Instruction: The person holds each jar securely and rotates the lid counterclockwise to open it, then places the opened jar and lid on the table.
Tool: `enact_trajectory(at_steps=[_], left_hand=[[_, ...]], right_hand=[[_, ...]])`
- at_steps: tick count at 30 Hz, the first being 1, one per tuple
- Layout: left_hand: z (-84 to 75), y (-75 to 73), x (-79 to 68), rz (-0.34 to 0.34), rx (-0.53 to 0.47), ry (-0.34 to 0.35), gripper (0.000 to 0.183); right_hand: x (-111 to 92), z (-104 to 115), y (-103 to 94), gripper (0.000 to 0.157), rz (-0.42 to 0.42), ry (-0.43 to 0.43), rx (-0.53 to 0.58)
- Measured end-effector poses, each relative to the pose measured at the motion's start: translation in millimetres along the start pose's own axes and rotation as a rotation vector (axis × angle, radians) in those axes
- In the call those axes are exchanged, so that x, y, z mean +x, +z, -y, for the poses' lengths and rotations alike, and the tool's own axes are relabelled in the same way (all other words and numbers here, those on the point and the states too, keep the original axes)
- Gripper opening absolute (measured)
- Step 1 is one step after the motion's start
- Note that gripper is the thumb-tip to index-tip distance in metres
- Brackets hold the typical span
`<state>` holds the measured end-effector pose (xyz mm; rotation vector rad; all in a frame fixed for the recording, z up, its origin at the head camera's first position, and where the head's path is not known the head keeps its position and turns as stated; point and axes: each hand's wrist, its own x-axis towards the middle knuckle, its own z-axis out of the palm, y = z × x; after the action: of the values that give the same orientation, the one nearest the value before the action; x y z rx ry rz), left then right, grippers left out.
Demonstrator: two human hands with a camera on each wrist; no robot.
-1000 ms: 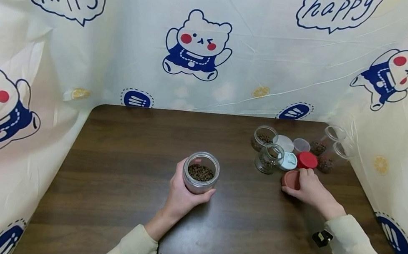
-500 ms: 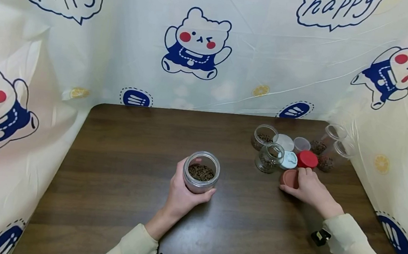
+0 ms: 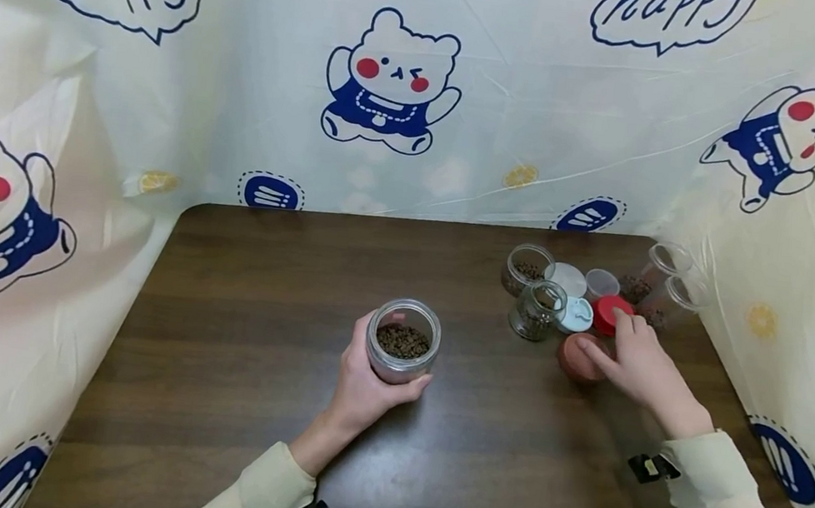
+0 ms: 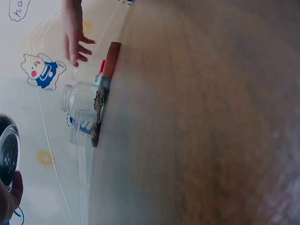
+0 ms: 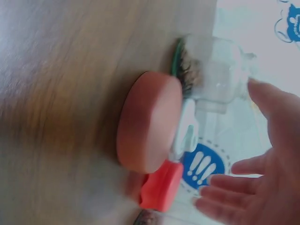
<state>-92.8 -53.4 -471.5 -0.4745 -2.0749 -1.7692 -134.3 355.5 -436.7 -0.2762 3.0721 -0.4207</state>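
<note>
A clear glass jar [image 3: 385,366] with small dark brown granules inside is gripped by my left hand [image 3: 356,391], its open mouth facing up. In the left wrist view only that jar's edge [image 4: 17,146] and part of a finger show. My right hand [image 3: 642,369] hovers with spread fingers over a round terracotta-coloured lid [image 3: 575,362]. The right wrist view shows a gap between those fingers and the lid [image 5: 147,122], which lies flat on the table. Beside it is a red lid [image 3: 602,316], partly covered by my fingertips in the head view.
Behind the terracotta lid lie a pale blue lid [image 3: 577,316], a white lid [image 3: 568,277] and a small translucent cap [image 3: 602,282]. Two glass jars [image 3: 531,323] with dark contents stand to their left. Two clear containers [image 3: 676,300] stand at the right, near the hanging cloth [image 3: 789,281].
My right hand has let go of the terracotta lid and risen off it, shifting slightly right. The lid now looks domed side up. My left hand holds the jar in the same place.
</note>
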Motion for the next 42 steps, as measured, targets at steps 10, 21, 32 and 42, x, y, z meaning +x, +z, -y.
enact_trajectory(at_steps=[10, 21, 32, 42], left_hand=[[-1.5, -2.0, 2.9, 0.008, -0.014, 0.042, 0.091], [-3.9, -3.7, 0.9, 0.058, -0.032, 0.047, 0.089], [-4.3, -6.0, 1.8, 0.169, -0.058, 0.085, 0.088], [-3.9, -6.2, 0.9, 0.258, -0.099, 0.103, 0.086]], right_hand=[[-2.1, 52.3, -16.1, 0.046, -0.215, -0.203, 0.146], [-1.7, 110.6, -29.5, 0.042, -0.197, -0.415, 0.317], [0.4, 155.8, -28.7, 0.057, -0.113, -0.658, 0.445], [1.8, 177.3, -16.8, 0.071, 0.000, -0.729, 0.598]])
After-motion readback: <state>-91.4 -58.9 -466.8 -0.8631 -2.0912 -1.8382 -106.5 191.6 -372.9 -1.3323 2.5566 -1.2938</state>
